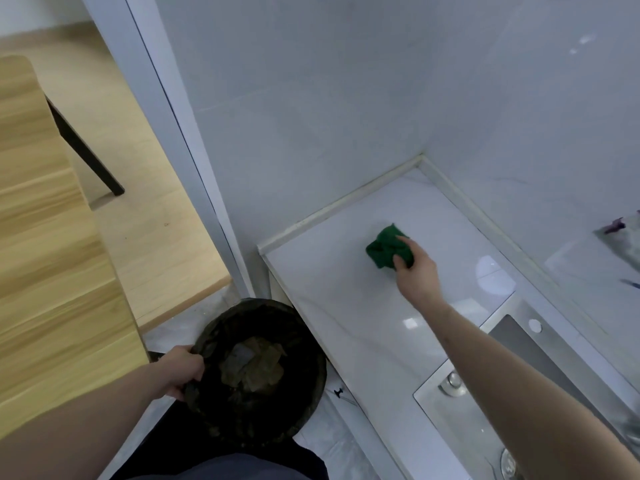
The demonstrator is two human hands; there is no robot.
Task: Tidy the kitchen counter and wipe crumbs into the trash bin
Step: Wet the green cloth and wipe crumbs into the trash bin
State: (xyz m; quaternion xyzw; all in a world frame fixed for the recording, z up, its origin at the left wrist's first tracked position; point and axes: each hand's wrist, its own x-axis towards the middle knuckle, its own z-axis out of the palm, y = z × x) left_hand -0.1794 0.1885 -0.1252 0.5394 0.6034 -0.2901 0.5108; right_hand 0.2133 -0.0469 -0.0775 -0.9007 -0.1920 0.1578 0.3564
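A crumpled green cloth lies on the white kitchen counter near its far left corner. My right hand presses on the cloth's near right side, fingers curled over it. Below the counter's left edge stands a round black trash bin lined with a dark bag, with brownish scraps inside. My left hand grips the bin's left rim, holding it close to the counter's edge. No crumbs are visible on the counter at this size.
A glass cooktop with metal knobs sits in the counter at lower right. Grey walls close the counter on two sides. A wooden table with a dark leg stands to the left over a pale wood floor.
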